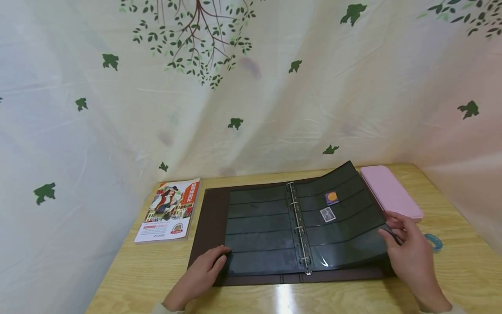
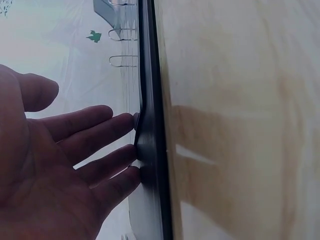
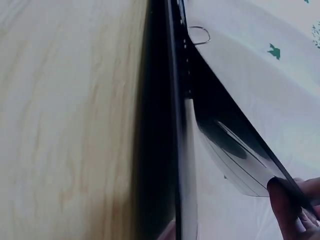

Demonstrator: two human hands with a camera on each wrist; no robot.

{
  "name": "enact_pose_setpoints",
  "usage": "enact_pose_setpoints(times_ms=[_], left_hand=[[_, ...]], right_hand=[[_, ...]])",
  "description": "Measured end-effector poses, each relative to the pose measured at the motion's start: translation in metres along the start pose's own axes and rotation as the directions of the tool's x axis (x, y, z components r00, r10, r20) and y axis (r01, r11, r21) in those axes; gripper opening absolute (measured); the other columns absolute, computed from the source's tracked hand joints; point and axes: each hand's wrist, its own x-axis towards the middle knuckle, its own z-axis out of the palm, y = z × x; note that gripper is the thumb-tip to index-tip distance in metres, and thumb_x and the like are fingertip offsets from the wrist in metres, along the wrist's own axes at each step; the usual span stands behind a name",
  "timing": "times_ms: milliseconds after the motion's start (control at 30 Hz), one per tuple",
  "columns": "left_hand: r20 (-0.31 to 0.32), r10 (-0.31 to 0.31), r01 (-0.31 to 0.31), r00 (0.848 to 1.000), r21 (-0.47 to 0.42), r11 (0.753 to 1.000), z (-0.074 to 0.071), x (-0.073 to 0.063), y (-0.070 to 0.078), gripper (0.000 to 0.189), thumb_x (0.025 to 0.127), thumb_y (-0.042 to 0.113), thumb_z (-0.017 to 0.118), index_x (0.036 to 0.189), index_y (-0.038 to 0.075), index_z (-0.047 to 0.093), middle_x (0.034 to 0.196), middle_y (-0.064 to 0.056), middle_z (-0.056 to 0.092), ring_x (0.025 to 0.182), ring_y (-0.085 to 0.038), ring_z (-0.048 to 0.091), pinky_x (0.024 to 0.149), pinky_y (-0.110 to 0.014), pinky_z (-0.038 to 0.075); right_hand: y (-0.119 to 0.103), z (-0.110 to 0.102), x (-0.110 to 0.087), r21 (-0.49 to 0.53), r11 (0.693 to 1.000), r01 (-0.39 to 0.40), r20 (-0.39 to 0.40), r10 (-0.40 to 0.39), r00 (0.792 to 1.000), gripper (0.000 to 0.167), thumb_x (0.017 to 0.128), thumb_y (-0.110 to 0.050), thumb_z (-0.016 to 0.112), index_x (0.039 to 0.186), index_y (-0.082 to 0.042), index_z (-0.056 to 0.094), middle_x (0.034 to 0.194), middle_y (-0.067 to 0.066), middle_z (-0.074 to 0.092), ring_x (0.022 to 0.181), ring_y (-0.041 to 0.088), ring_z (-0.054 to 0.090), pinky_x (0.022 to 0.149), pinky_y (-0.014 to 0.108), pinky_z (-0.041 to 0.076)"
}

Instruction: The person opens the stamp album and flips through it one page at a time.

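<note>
A dark ring-binder stamp album (image 1: 209, 213) lies spread on the table, metal rings (image 1: 300, 229) along its middle. On the right side, a black pocket page (image 1: 345, 235) is lifted at its outer edge. My right hand (image 1: 412, 250) pinches that edge between thumb and fingers; the right wrist view shows the page (image 3: 235, 115) slanting up from the album. Two stamps, one purple and orange (image 1: 331, 197) and one grey (image 1: 327, 214), sit in its pockets. My left hand (image 1: 201, 272) has its fingers extended, fingertips touching the lower left edge of the left page (image 1: 259, 240).
A magazine with a colourful cover (image 1: 168, 211) lies left of the album. A pink case (image 1: 390, 192) lies at the right, with a blue ring-shaped object (image 1: 434, 242) nearer me. Behind the table (image 1: 129, 279) hangs a pale cloth (image 1: 274, 109) printed with leaves.
</note>
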Motion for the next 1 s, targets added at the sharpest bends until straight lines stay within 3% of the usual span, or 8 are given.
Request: enact_pose_setpoints(times_ms=[167,333,567,633,700,767,867,1000], left_hand=[[-0.001,0.004,-0.004,1.000,0.001,1.000,0.000,0.000,0.001,0.036,0.103,0.030,0.041,0.127,0.009,0.057,0.127,-0.009,0.055,0.122,-0.031,0.047,0.096,-0.053,0.038],[0.002,0.003,-0.003,1.000,-0.001,1.000,0.000,-0.001,0.001,0.036,0.102,0.030,0.041,0.127,0.009,0.057,0.127,-0.009,0.055,0.122,-0.031,0.048,0.096,-0.053,0.038],[-0.006,-0.003,0.003,1.000,0.006,1.000,0.000,0.000,0.001,0.036,0.102,0.030,0.041,0.127,0.009,0.057,0.128,-0.009,0.055,0.123,-0.031,0.047,0.097,-0.052,0.038],[-0.005,-0.005,0.005,1.000,0.009,1.000,0.000,-0.001,0.001,0.036,0.102,0.031,0.041,0.127,0.010,0.057,0.128,-0.008,0.055,0.122,-0.030,0.047,0.097,-0.052,0.038],[-0.005,-0.009,0.009,1.000,0.010,1.000,0.000,-0.001,0.001,0.036,0.103,0.031,0.041,0.127,0.009,0.057,0.128,-0.008,0.055,0.122,-0.030,0.047,0.097,-0.052,0.037],[-0.002,-0.010,0.010,1.000,0.011,1.000,0.000,-0.001,0.001,0.037,0.103,0.031,0.041,0.127,0.009,0.057,0.127,-0.008,0.056,0.122,-0.031,0.047,0.097,-0.053,0.037],[0.003,-0.014,0.014,1.000,0.008,1.000,-0.001,0.000,0.001,0.037,0.103,0.030,0.041,0.127,0.008,0.057,0.127,-0.009,0.055,0.122,-0.031,0.047,0.097,-0.053,0.037],[0.015,-0.031,0.031,0.999,0.003,1.000,-0.001,0.001,0.002,0.037,0.103,0.031,0.041,0.128,0.008,0.056,0.128,-0.008,0.055,0.123,-0.030,0.046,0.098,-0.052,0.037]], right_hand=[[-0.004,0.000,-0.003,0.074,0.997,-0.021,0.003,0.020,1.000,0.035,0.091,-0.011,0.064,0.124,-0.002,0.055,0.099,0.008,0.056,0.079,-0.015,0.051,0.066,0.003,0.041],[0.001,0.004,-0.005,0.263,0.961,0.082,0.130,-0.120,0.984,0.039,0.101,-0.008,0.042,0.137,0.004,0.034,0.120,0.018,0.046,0.090,-0.008,0.053,0.066,0.014,0.049],[0.011,0.014,0.000,0.553,0.815,0.170,0.192,-0.324,0.927,0.044,0.102,0.000,0.024,0.145,0.004,0.022,0.130,0.019,0.044,0.103,0.011,0.059,0.075,0.023,0.052],[0.012,0.015,0.005,0.505,0.848,0.160,0.224,-0.309,0.924,0.043,0.103,-0.003,0.024,0.146,0.005,0.022,0.132,0.023,0.043,0.105,0.008,0.057,0.078,0.019,0.049],[0.011,0.015,0.011,0.331,0.933,0.140,0.263,-0.234,0.936,0.044,0.104,-0.010,0.028,0.146,0.003,0.024,0.129,0.026,0.046,0.104,0.009,0.056,0.081,0.014,0.044],[0.010,0.017,0.017,0.197,0.975,0.100,0.303,-0.157,0.940,0.047,0.103,-0.015,0.035,0.145,0.004,0.024,0.124,0.027,0.049,0.097,0.012,0.059,0.077,0.013,0.044],[0.005,0.020,0.027,0.115,0.993,0.017,0.364,-0.058,0.929,0.058,0.102,-0.024,0.043,0.144,0.009,0.020,0.119,0.031,0.051,0.087,0.022,0.062,0.071,0.019,0.049],[-0.004,0.025,0.036,0.123,0.990,-0.073,0.469,0.007,0.883,0.074,0.101,-0.035,0.042,0.147,0.007,0.002,0.126,0.037,0.045,0.079,0.027,0.065,0.068,0.036,0.054]])
